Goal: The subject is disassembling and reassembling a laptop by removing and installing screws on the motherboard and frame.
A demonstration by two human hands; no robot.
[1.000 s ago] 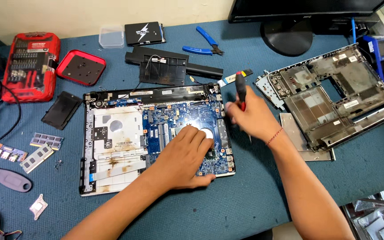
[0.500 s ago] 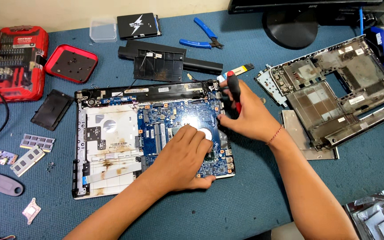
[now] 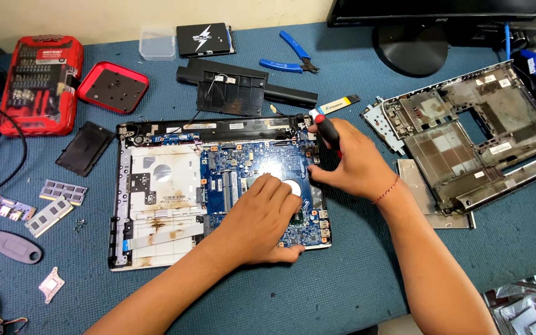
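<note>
We keep our left hand [image 3: 262, 217] flat on the blue motherboard [image 3: 249, 180] (inside the opened laptop base), while our right hand [image 3: 348, 162] grips the red-and-black screwdriver [image 3: 328, 133] upright at its right edge, pressing squarely to avoid slipping.

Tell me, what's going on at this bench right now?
A person works on an opened laptop on a blue table. The left hand lies flat on the blue motherboard, while the right hand grips a red-and-black screwdriver at the board's right edge. A stripped laptop shell lies to the right.
</note>
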